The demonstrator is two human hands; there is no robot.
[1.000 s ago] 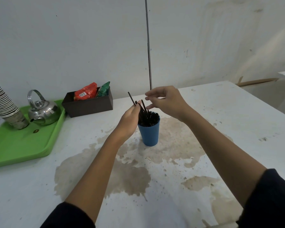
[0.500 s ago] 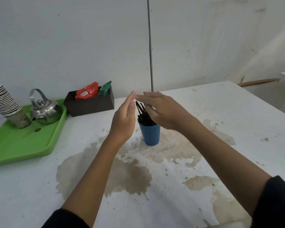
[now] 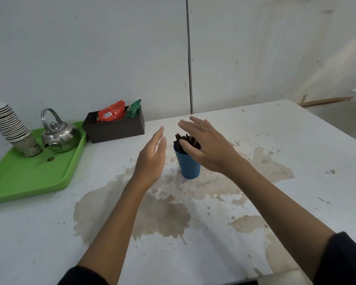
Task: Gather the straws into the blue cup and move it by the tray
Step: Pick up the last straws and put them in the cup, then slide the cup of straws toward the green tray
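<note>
The white, stained table [image 3: 275,140] carries everything. Taking the blue cup [image 3: 188,167] as the landmark: the green tray [image 3: 29,177] lies well off to its left at the table's edge, holding a steel kettle [image 3: 59,134] and a stack of paper cups [image 3: 10,128]. A dark box [image 3: 114,128] with red and green packets stands behind and left of the cup, beside the tray. The cup stands upright mid-table on a brown stain, with dark straws [image 3: 182,139] bunched inside, tips above its rim. The left hand [image 3: 152,159] is just left of the cup, open and flat, holding nothing. The right hand [image 3: 203,145] is spread open over the cup's right side, fingers across the straw tops, gripping nothing.
</note>
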